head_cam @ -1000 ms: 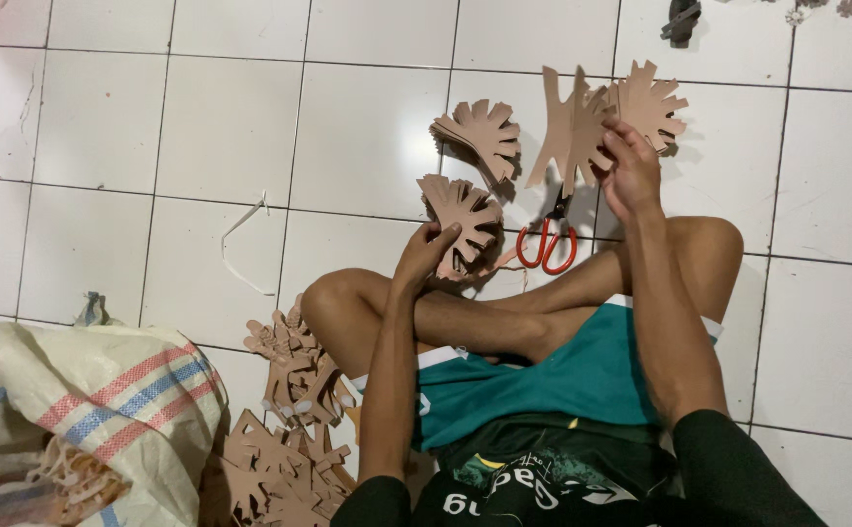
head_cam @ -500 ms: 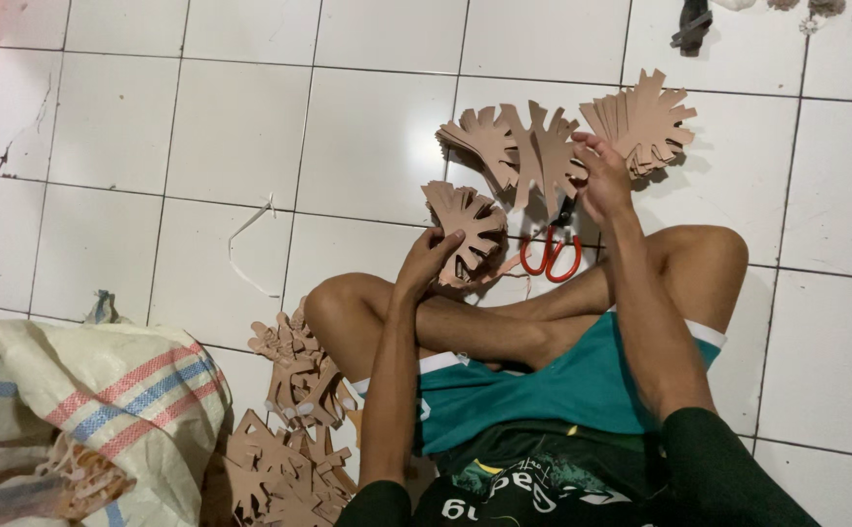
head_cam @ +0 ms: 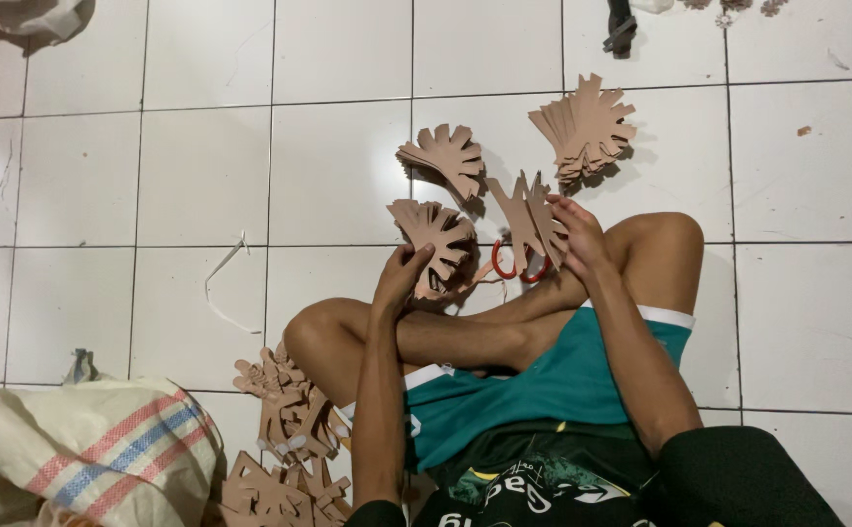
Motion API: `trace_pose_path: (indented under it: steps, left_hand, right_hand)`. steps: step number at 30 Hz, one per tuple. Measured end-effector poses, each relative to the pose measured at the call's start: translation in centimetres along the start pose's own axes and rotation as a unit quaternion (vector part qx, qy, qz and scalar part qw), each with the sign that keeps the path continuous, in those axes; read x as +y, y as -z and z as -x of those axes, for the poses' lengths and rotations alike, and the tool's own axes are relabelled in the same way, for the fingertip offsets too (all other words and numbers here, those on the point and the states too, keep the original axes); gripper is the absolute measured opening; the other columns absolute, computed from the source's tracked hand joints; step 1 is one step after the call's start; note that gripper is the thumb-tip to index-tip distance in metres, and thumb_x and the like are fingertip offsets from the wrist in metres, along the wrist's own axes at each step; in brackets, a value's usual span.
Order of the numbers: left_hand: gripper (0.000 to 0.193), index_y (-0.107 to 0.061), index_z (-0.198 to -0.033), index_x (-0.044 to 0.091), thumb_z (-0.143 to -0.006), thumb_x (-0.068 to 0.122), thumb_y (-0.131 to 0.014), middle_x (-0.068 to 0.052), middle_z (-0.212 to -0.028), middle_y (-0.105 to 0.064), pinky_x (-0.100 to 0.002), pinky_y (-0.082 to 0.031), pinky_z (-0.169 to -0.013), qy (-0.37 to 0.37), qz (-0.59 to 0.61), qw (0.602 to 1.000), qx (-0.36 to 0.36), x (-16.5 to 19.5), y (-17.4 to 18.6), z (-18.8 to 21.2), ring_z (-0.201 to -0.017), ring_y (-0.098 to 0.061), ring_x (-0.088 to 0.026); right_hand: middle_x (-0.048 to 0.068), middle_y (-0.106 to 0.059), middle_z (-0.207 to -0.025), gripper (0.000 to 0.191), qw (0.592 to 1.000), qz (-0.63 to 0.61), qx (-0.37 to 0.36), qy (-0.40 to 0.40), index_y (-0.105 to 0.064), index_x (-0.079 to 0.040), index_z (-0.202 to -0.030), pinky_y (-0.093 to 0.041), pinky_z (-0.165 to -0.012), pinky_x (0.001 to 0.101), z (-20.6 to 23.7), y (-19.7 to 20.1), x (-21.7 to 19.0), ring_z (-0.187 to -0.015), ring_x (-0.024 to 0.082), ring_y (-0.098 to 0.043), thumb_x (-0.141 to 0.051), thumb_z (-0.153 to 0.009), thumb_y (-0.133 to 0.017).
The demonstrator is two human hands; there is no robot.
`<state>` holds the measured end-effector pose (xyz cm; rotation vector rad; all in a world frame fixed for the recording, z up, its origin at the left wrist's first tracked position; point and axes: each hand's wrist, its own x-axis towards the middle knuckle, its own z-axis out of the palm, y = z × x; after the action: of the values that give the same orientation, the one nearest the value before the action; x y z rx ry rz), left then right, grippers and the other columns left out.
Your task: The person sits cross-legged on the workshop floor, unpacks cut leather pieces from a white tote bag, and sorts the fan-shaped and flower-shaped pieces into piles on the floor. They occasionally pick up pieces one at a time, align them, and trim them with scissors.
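Observation:
I sit cross-legged on white floor tiles. My left hand (head_cam: 401,278) grips a fan-shaped brown cardboard cutout (head_cam: 433,232) above my knee. My right hand (head_cam: 574,234) holds another brown cutout (head_cam: 526,217) upright by its lower edge. Red-handled scissors (head_cam: 518,266) lie on the floor just behind both hands, partly hidden. Two more stacks of the same cutouts rest on the tiles beyond: one stack (head_cam: 445,156) in the middle, a thicker stack (head_cam: 585,127) to the right.
A heap of brown cutouts (head_cam: 284,429) lies by my left knee. A white woven sack with red and blue stripes (head_cam: 84,454) sits at the lower left. A thin white strip (head_cam: 221,283) lies on the tiles. A dark object (head_cam: 621,24) is at the top.
The thick stack that my right hand held up now lies on the floor at the right. My right hand has come back down holding a single cutout near the scissors.

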<state>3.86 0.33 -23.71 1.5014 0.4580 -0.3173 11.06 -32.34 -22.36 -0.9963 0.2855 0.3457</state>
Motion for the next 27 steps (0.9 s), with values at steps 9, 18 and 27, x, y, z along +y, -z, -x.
trace_pose_path:
  steps: [9, 18, 27]
  left_hand:
    - [0.041, -0.063, -0.116, -0.004, -0.091, 0.029, -0.068, 0.000, -0.078, -0.058, -0.023, -0.033, -0.044, 0.034, 0.044, 0.998, -0.005, 1.3, 0.2, 1.2, -0.054, -0.042, -0.006]
    - [0.037, -0.063, -0.118, -0.002, -0.092, 0.024, -0.065, 0.003, -0.075, -0.056, -0.023, -0.035, -0.047, 0.048, 0.063, 0.997, -0.001, 1.2, 0.0, 1.0, -0.055, -0.043, -0.005]
    - [0.038, -0.063, -0.118, -0.002, -0.092, 0.027, -0.065, 0.000, -0.081, -0.060, -0.023, -0.038, -0.052, 0.035, 0.038, 0.999, 0.001, 0.4, 0.0, 0.6, -0.062, -0.047, -0.006]
  right_hand:
    - [0.004, -0.067, -0.098, 0.023, 0.999, 0.028, 0.022, 0.000, -0.064, -0.002, -0.124, -0.057, -0.072, 0.0265, -0.4, -0.9, 0.7, -0.084, 0.012, -0.066, -0.016, -0.107, -0.057]
    - [0.003, -0.067, -0.097, 0.024, 0.998, 0.058, 0.030, -0.002, -0.064, -0.004, -0.125, -0.059, -0.073, 0.0257, -0.2, -1.4, 0.8, -0.084, 0.011, -0.066, -0.017, -0.107, -0.055]
    - [0.002, -0.065, -0.095, 0.024, 0.999, 0.041, 0.031, -0.006, -0.063, -0.004, -0.126, -0.057, -0.068, 0.0265, -0.5, -0.7, 1.3, -0.081, 0.011, -0.064, -0.016, -0.106, -0.058]
